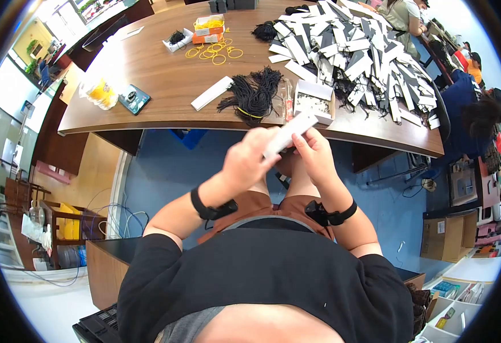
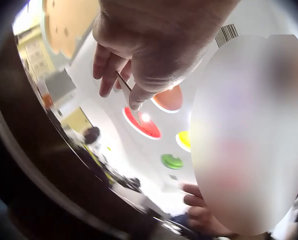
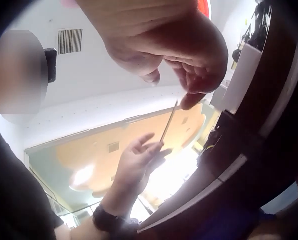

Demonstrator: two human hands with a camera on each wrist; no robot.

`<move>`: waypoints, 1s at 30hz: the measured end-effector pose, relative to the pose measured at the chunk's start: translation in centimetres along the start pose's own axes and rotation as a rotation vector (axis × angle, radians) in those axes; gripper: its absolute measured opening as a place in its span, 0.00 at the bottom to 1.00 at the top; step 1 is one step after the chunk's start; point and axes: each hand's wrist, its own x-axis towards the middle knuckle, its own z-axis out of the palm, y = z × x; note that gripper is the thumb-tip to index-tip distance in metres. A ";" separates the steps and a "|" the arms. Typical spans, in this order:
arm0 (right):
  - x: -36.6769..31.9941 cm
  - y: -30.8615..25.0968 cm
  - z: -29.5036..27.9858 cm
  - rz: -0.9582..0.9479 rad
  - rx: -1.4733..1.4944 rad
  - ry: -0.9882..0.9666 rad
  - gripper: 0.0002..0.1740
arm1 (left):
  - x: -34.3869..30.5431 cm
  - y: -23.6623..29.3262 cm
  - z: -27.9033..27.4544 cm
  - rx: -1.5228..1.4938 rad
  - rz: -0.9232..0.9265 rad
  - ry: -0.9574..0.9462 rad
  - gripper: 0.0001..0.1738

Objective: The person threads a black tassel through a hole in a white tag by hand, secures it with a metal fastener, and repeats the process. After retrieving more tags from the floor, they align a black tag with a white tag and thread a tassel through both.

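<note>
Over the lap, just off the table's front edge, my left hand [image 1: 246, 159] pinches a long narrow white tag [image 1: 289, 137] near its lower end. The tag slants up to the right and shows edge-on in the right wrist view. My right hand [image 1: 319, 157] is beside its upper end. In the right wrist view that hand's fingers [image 3: 191, 101] bend loosely close to the tag's tip, with the thumb apart from them. On the table nearby lie a bundle of black cords [image 1: 256, 91], another white tag [image 1: 212, 93] and an open white box [image 1: 314, 104] of small pieces.
A large heap of white and dark grey tags [image 1: 353, 51] with black cords covers the table's right side. Yellow bands [image 1: 213, 52] lie by an orange box [image 1: 209, 35]. At left are a phone [image 1: 134, 99] and a yellow-white cup [image 1: 100, 93]. Other people [image 1: 479, 111] sit at right.
</note>
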 end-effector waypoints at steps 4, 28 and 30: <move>-0.5 3.3 -0.7 0.123 -0.044 0.014 0.10 | -1.5 -0.6 2.6 -0.449 -0.324 -0.096 0.30; 0.3 4.8 -2.5 0.098 -0.720 -0.117 0.14 | -0.6 -4.8 7.2 -0.471 -0.358 -0.088 0.10; 0.6 4.8 -2.7 0.106 -0.787 -0.121 0.15 | 0.1 -5.0 7.1 -0.465 -0.403 -0.120 0.10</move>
